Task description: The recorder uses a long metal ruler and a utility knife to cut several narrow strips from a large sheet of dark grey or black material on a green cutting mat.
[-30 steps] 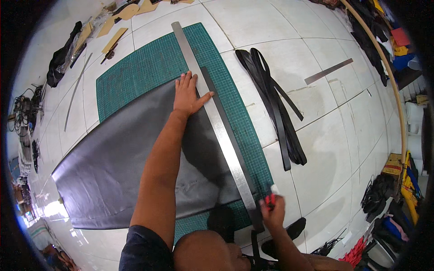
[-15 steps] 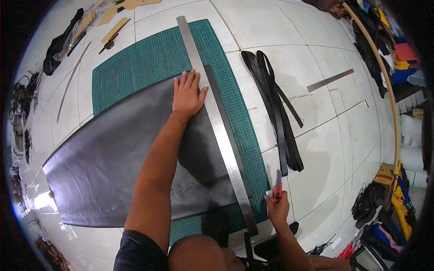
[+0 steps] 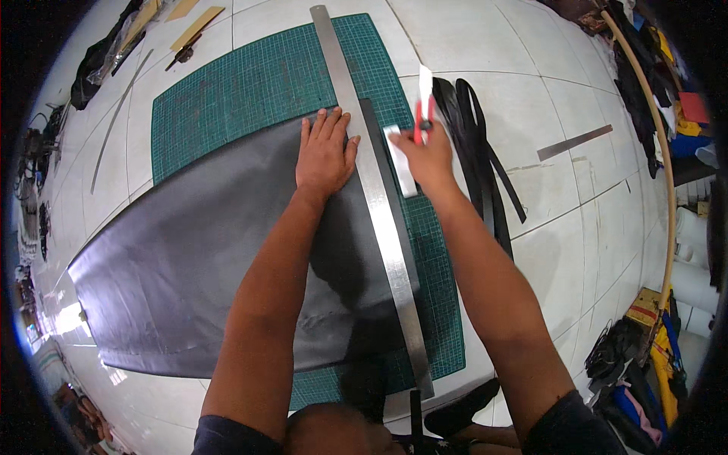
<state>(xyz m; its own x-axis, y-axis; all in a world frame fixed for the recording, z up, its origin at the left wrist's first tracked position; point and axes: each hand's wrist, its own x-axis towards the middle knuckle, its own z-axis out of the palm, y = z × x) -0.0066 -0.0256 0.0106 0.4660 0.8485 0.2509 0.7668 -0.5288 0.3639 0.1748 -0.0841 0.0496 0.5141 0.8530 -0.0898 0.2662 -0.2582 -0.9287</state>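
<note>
A long steel ruler [image 3: 377, 201] lies across a black sheet of leather-like material [image 3: 197, 227], close to the sheet's right edge. My left hand [image 3: 326, 152] is open and pressed flat on the sheet, its fingertips and thumb against the ruler. Just right of the ruler, over the green cutting mat [image 3: 235, 91], my right hand [image 3: 430, 155] is closed around a red utility knife [image 3: 423, 114] whose blade end points away from me. A white strip [image 3: 402, 168] sits at the fingers of that hand; I cannot tell whether they grip it or it lies on the mat.
A bundle of black straps [image 3: 474, 136] lies on the tiled floor right of the mat. Farther right is a short metal strip [image 3: 574, 142]. Yellowish board pieces [image 3: 196, 29] lie at the far left. A wooden pole [image 3: 656, 129] and piled materials line the right side.
My right hand has moved forward from the mat's near right corner to beside the ruler's far half, carrying the utility knife. My left hand stays on the sheet. The view has shifted slightly.
</note>
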